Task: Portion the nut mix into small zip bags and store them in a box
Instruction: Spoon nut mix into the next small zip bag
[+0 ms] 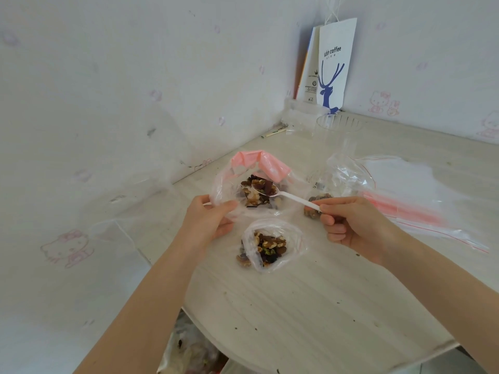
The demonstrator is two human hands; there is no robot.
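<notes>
Plastic spoon (286, 196), loaded, right hand (356, 228) pinching its handle, left hand (208, 220) gripping nut bag (222, 182) rim; small zip bag (293, 238) lies just nearer the person.

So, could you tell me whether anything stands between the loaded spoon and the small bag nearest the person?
Nothing solid that I can see. The spoon is over the large bag, and only that bag's low near rim, held by the left hand, lies before the open small bag.
</notes>
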